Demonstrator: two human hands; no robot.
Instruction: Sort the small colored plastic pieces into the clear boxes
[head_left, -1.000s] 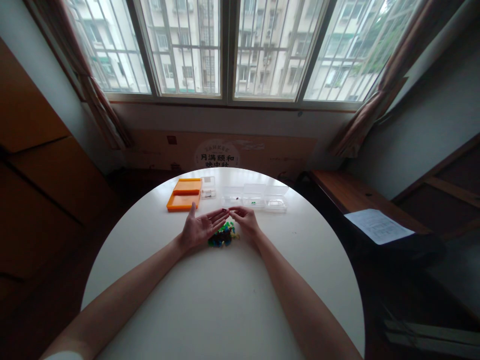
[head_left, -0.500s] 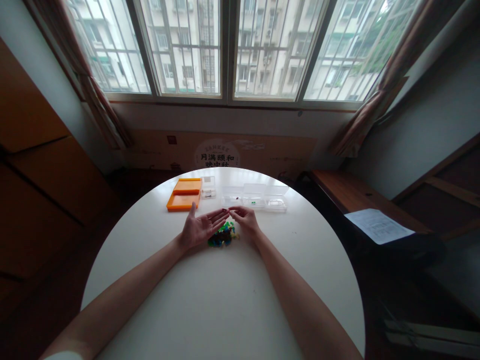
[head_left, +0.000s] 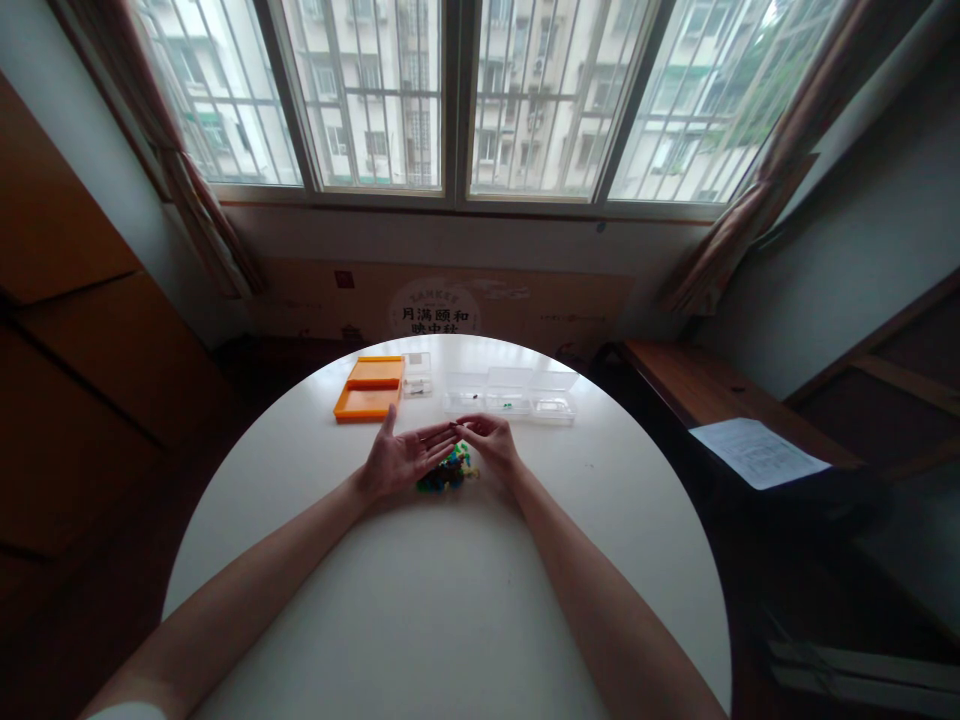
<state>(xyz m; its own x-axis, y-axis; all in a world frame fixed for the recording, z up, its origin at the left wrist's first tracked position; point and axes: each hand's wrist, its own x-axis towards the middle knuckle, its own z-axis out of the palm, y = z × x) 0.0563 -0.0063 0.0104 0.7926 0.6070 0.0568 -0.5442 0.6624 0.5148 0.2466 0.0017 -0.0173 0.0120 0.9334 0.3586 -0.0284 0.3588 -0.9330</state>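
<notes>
Room: barred windows run across the far wall, with brown curtains drawn to either side and pale apartment blocks outside.
Surface: round white table — both bare forearms reach across it from the near edge.
Left hand: the left hand lies palm up and spread flat, fingers pointing right, the thumb raised; whether anything tiny rests on the palm I cannot tell.
Right hand: the right hand is curled, fingertips pinched together just at the tips of the left fingers; it may grip something small, but that is too small to see.
Beads: a small heap of mixed green, blue, yellow and dark beads sits on the table between the two hands, partly hidden under the left fingers, touching or just beside both.
Clear boxes: a row of three open transparent plastic boxes stands just beyond the hands; a few dark and green specks show inside.
Small box: another small clear plastic box stands left of the row.
Orange case: an open flat orange plastic case lies beside that small box, at the far left of the table.
Side bench: a white printed sheet of paper rests on dark wooden furniture at the right — well apart from the table.
</notes>
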